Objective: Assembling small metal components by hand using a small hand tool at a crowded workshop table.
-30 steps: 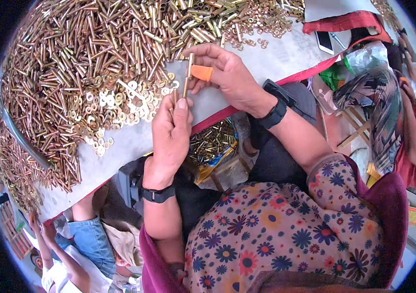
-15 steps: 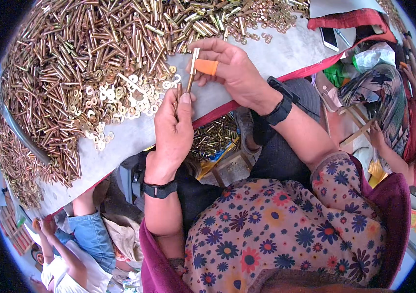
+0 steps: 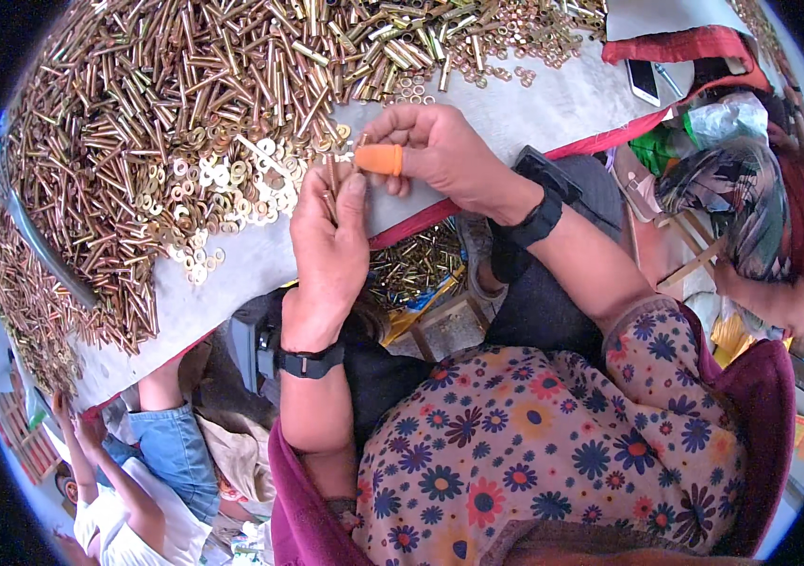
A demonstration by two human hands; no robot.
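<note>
Gripping metal rods (image 3: 330,177), seemingly for steadiness, the left hand (image 3: 328,226) is facing the right hand (image 3: 435,156), which is pinching a mostly hidden piece (image 3: 363,140); washers (image 3: 221,176) are lying left of both.

Phone (image 3: 644,82) w/ blk screen, pen (image 3: 670,80) beside, upper R; red cloth (image 3: 690,43) nr; co-worker (image 3: 142,514) in denim shorts (image 3: 174,453), lower L.
</note>
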